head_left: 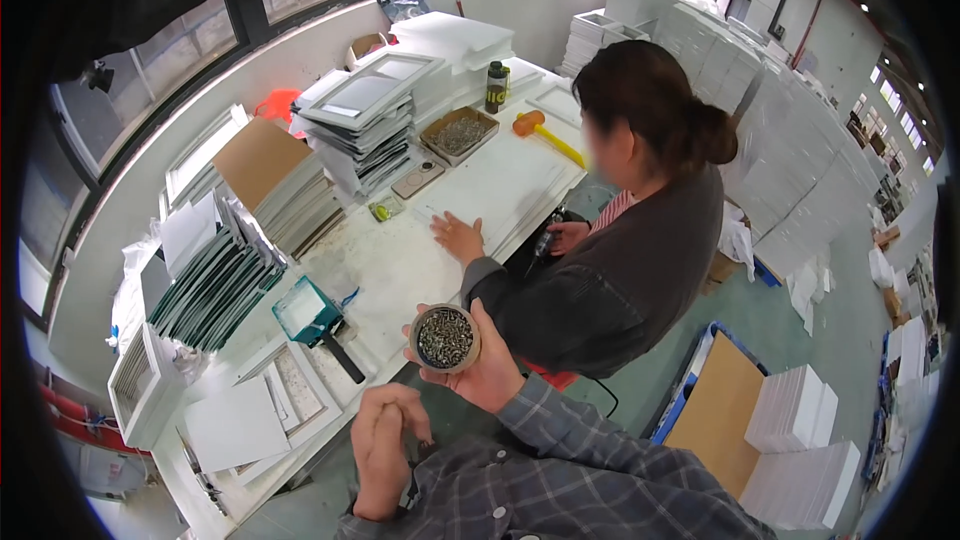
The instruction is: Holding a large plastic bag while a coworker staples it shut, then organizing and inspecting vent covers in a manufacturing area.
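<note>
My right hand (493,368) holds a round cup (415,342) filled with small metal screws (446,337), its mouth facing up. Beside and below it is my left hand (382,435), its fingers curled in toward the palm; whatever they may hold is hidden. Both hands are in front of the white worktable (400,275). Close to them on the table lies a teal square-headed tool (308,310) with a black handle.
A person (640,200) sits at right, one hand on a white panel (490,195), the other at a dark power tool (545,240). Stacked frames (365,110), a tray of small metal parts (460,133) and a mallet (548,137) stand farther back. White blocks (795,410) are on the right.
</note>
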A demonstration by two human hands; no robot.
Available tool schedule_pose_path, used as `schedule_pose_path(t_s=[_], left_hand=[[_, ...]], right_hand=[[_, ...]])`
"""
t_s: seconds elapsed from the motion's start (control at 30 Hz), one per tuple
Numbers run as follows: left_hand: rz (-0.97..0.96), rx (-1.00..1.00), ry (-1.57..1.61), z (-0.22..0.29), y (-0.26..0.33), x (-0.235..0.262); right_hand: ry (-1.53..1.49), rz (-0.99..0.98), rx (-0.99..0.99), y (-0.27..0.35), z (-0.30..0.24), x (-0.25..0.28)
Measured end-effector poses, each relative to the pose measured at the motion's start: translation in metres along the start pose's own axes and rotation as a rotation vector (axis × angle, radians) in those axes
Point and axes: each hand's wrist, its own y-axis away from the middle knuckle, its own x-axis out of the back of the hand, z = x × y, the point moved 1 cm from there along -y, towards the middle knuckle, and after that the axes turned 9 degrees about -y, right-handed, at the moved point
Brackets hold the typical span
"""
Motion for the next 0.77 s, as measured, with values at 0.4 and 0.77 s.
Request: schedule_pose_path(t_s=[0.4, 0.77], left_hand=[[0.057, -0.357, 0.217, 0.094, -0.200, -0.083], [-0.043, -0.106, -0.220, 0.016, -0.479, -0.061]], right_hand=[[-0.056, 0.083, 0.068, 0.018, -0.082, -0.002], [0.003, 0.169, 0.043, -0.003, -0.108, -0.003]])
